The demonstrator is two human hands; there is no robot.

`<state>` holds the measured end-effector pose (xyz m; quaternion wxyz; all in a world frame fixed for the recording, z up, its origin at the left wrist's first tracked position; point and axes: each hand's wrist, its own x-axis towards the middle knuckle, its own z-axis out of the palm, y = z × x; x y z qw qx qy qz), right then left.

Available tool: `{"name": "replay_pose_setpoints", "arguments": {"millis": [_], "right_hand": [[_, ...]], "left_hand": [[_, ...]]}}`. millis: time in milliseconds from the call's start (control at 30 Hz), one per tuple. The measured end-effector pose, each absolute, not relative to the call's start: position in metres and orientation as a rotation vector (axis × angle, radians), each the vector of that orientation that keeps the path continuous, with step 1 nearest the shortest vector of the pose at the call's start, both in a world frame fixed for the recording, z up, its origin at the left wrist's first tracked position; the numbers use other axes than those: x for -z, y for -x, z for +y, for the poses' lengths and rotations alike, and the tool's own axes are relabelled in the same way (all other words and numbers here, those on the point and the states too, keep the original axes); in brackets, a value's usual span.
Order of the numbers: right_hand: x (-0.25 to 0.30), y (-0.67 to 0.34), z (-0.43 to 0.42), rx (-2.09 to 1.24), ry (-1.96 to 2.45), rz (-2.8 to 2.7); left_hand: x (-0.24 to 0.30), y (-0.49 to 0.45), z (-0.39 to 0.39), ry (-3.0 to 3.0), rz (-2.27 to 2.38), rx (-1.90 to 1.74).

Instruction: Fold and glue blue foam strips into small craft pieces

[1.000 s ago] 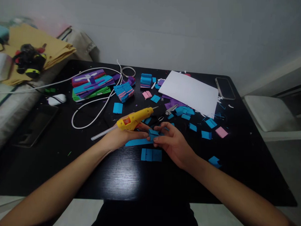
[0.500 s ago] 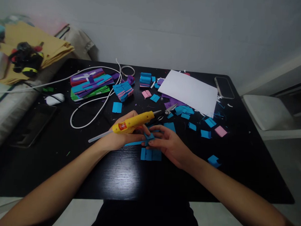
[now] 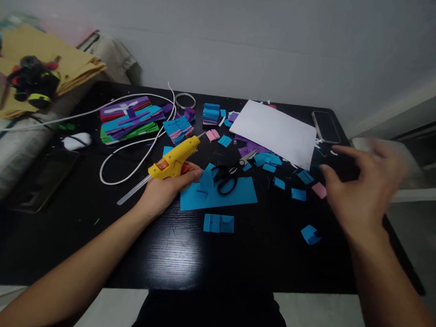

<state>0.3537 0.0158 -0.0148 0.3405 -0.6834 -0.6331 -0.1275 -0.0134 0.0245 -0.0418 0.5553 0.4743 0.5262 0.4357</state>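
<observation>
My left hand (image 3: 167, 188) is closed around a yellow glue gun (image 3: 177, 157), with a clear glue stick (image 3: 134, 190) jutting from its rear end. A small folded blue paper piece (image 3: 205, 182) is at that hand's thumb tip, above a larger blue sheet (image 3: 234, 192). Black-handled scissors (image 3: 227, 180) lie partly on this sheet. Just in front is a creased blue paper piece (image 3: 218, 223). My right hand (image 3: 363, 187) is raised over the table's right side, blurred, its fingers apart and nothing visible in them. Nearest below it is a pink paper piece (image 3: 319, 190).
A white sheet (image 3: 276, 132) covers purple scraps, with blue pieces (image 3: 268, 159) beside it. Stacks of coloured paper strips (image 3: 132, 120) and a white cable (image 3: 110, 162) occupy the left. Phones lie at the right (image 3: 326, 126) and left (image 3: 45, 181); a white case (image 3: 76, 141) is nearby.
My right hand has left the blue paper piece and swung far to the right, opening. My left hand has shifted slightly left with the glue gun, uncovering the blue sheet and the scissor handles.
</observation>
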Motion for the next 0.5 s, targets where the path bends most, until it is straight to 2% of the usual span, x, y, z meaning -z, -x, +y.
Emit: {"name": "replay_pose_setpoints", "arguments": {"millis": [67, 100, 167, 367, 433, 500], "right_hand": [[0.013, -0.357, 0.012, 0.569, 1.716, -1.614], [0.011, -0.349, 0.008, 0.543, 1.661, -1.665], [0.007, -0.323, -0.003, 0.302, 1.509, -1.761], [0.005, -0.234, -0.017, -0.963, 1.306, -1.806], [0.011, -0.217, -0.013, -1.210, 1.293, -1.727], [0.018, -0.209, -0.008, -1.267, 1.264, -1.692]], "left_hand": [[0.041, 0.012, 0.024, -1.123, 1.235, -1.025], [0.040, 0.011, 0.023, -1.125, 1.231, -1.020], [0.040, 0.010, 0.022, -1.133, 1.232, -1.004], [0.037, 0.003, 0.016, -1.180, 1.240, -0.940], [0.035, -0.002, 0.013, -1.185, 1.218, -0.941], [0.032, -0.004, 0.012, -1.190, 1.198, -0.943]]}}
